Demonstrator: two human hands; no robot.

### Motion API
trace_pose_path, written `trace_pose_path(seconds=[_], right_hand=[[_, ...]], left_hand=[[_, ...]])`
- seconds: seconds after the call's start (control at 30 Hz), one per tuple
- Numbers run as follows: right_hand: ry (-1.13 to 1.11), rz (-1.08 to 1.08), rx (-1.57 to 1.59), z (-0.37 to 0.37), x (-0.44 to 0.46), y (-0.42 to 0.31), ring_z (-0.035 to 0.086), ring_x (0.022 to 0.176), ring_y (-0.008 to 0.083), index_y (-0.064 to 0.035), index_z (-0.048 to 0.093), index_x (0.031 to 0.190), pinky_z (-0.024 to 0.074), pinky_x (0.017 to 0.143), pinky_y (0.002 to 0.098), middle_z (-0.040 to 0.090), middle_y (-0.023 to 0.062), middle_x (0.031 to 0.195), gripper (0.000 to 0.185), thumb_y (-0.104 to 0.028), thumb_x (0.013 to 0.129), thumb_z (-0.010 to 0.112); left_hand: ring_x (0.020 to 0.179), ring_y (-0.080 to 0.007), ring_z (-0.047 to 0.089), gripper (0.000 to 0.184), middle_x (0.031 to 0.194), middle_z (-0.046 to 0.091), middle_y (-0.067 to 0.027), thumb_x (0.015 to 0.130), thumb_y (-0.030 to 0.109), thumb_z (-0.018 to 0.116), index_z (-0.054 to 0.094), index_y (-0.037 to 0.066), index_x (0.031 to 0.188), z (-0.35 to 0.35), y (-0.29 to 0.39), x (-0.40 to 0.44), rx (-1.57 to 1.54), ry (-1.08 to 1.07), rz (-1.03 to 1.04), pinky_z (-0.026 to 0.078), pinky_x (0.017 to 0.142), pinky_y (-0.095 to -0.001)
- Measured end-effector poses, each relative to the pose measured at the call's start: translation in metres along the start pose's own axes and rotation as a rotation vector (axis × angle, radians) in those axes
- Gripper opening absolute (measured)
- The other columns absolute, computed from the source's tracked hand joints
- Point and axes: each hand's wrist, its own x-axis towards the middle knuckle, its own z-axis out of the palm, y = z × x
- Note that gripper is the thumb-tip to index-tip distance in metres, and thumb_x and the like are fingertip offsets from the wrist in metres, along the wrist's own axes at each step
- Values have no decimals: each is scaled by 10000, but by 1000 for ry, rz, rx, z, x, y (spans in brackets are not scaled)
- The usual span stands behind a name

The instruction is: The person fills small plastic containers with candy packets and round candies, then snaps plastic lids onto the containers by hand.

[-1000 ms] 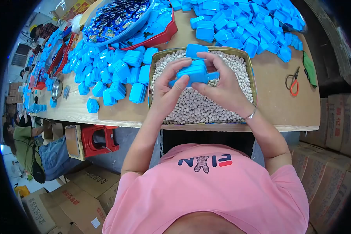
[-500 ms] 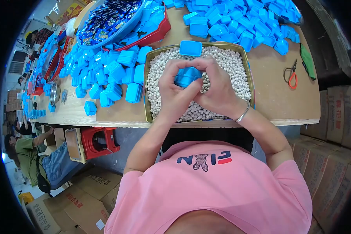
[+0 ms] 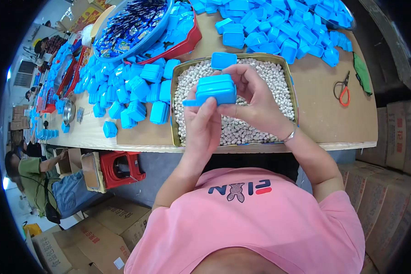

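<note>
Just above the tray, a small blue plastic box is held between my two hands, with a flat blue piece sticking out at its lower left. My left hand grips the box from below, its thumb on the near face. At the box's right end, the thumb and fingers of my right hand close round it. Underneath stands a rectangular tray filled with small whitish round pieces. An open blue tub rests at the tray's far edge.
Closed-looking blue boxes pile up on the left, open blue tubs at the back. A blue basin of printed packets sits beside a red crate. Orange-handled scissors lie right. Another person sits far left.
My hands have opened from a tight clasp around the blue box and turned it, so its ridged side now shows. The view has shifted slightly.
</note>
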Motion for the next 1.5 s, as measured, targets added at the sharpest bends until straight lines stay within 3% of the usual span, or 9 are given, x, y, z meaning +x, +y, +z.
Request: trace_pose_path(seconds=[0.13,0.27,0.43,0.97,1.13,1.27,1.33,1.43,1.5], right_hand=[[29,-182,-415,-2,5,-1,567,899,157,-55,545,1221,472,803,261,573,51,1069,551,8,711,744],[-120,-438,-558,-9,-3,-6,571,812,136,-60,647,1121,466,678,256,608,35,983,400,41,738,701],[-93,-421,-554,-12,-7,-7,566,695,133,-60,697,951,439,575,264,631,24,854,269,86,725,676],[-50,-342,-356,-7,-8,-1,546,594,169,-61,620,857,451,548,265,633,31,781,187,77,736,657],[-168,22,-152,-9,-5,-7,584,772,152,-40,608,964,469,699,257,638,57,936,250,57,745,680],[-334,173,-221,-17,14,-2,575,899,153,-33,575,1011,458,809,268,609,63,1026,297,-20,749,714],[-208,-182,-722,-15,29,15,563,983,156,-35,580,1067,442,891,287,602,55,1080,387,-70,724,755],[-140,-445,-989,-27,59,48,591,968,152,-26,568,1182,464,868,271,614,52,1114,464,-97,764,754],[-143,-250,-775,-34,65,45,597,958,151,-26,580,1175,473,859,271,622,50,1107,439,-104,777,747]], left_hand=[[969,-235,569,581,1131,578,-104,708,25,741,516,25,1244,-9,12,11,326,72,128,454,865,-325],[913,-243,562,522,1071,571,-103,733,48,734,543,29,1218,-23,32,14,1400,-358,415,450,815,-321],[839,-245,549,502,970,568,-91,722,44,736,565,37,1193,-28,29,13,1266,-419,384,448,745,-326],[698,-194,529,445,885,584,-79,628,7,668,561,31,1059,-11,3,1,1031,-192,748,451,637,-280],[720,-179,542,451,879,597,-72,627,6,672,562,35,1063,-19,8,5,1020,-293,885,458,661,-266],[751,-181,567,475,903,610,-68,628,15,685,559,34,1085,-25,25,-7,952,-355,617,474,686,-265],[901,-202,582,525,1040,608,-77,654,10,692,547,53,1157,-46,51,-7,1097,-115,663,485,812,-324],[937,-177,575,333,1100,598,-93,853,119,586,574,45,1177,-98,122,9,889,734,665,466,821,-284],[759,-155,592,218,910,642,-75,908,162,560,651,-5,1014,-212,191,18,663,834,737,498,723,-265]])
